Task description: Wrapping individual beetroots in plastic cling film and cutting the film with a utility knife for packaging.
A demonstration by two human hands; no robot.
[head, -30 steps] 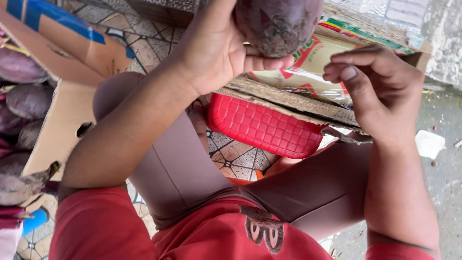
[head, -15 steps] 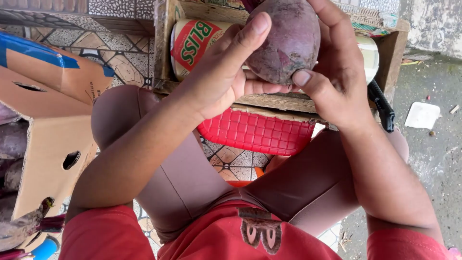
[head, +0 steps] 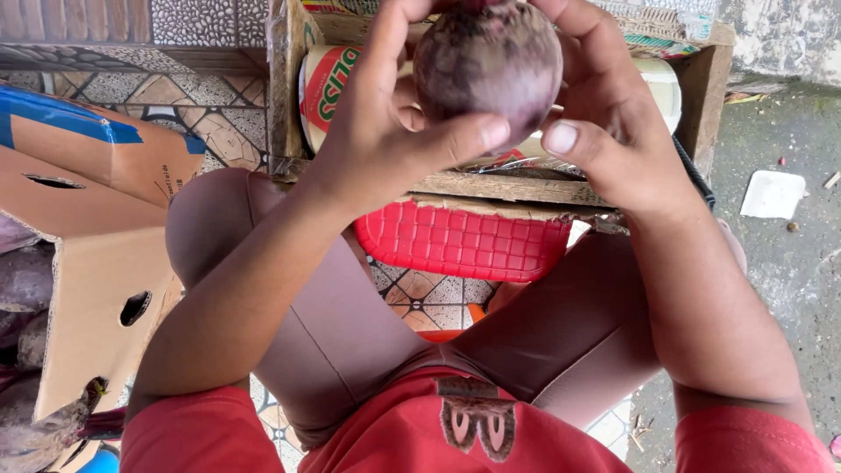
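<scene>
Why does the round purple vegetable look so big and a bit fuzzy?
Head view: the round dusty purple beet sits very close to the lens, so it looms large and slightly soft; the left hand and right hand cradle it; daylight is even, no glare.

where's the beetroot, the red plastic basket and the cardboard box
beetroot [head: 486, 61], head view, middle of its rounded purple skin, between both hands
red plastic basket [head: 460, 245], head view, middle of its gridded side
cardboard box [head: 92, 289], head view, plain brown flap above the oval hole

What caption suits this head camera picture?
Both hands, left and right, cradle a purple beetroot above a wooden crate.
</scene>
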